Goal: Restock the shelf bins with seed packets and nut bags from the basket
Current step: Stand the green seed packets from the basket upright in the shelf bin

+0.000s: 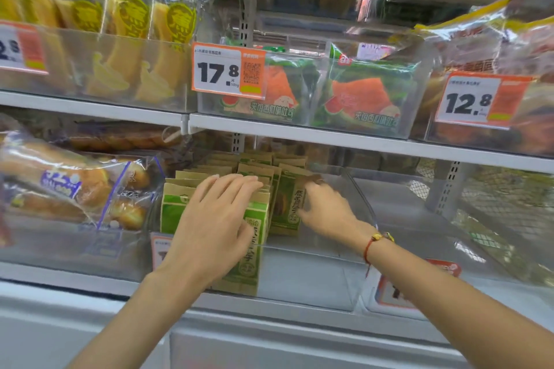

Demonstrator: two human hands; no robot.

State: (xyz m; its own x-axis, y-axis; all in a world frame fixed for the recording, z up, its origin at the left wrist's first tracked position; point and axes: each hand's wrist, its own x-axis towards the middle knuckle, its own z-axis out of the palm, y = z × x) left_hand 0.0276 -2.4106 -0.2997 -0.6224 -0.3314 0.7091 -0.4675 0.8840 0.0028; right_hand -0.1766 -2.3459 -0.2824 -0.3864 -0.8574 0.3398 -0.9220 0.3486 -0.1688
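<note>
Left hand [214, 219] flat, fingers straight, pressing upright brown-and-green paper seed packets [254, 255] in clear plastic bin [311, 278]. Right hand [325, 210] on far packet; grip obscured, cannot tell.

Only 1 view exists, from a head-worn camera facing forward and slightly down at a store shelf, close enough that both forearms reach in from the bottom edge. The 17.8 price tag [228, 74] sits just above and left of frame centre. Below it lies the lower shelf's clear bin [311, 275]; above it the upper shelf runs out of frame. The wide lens bends the shelf edges.
</note>
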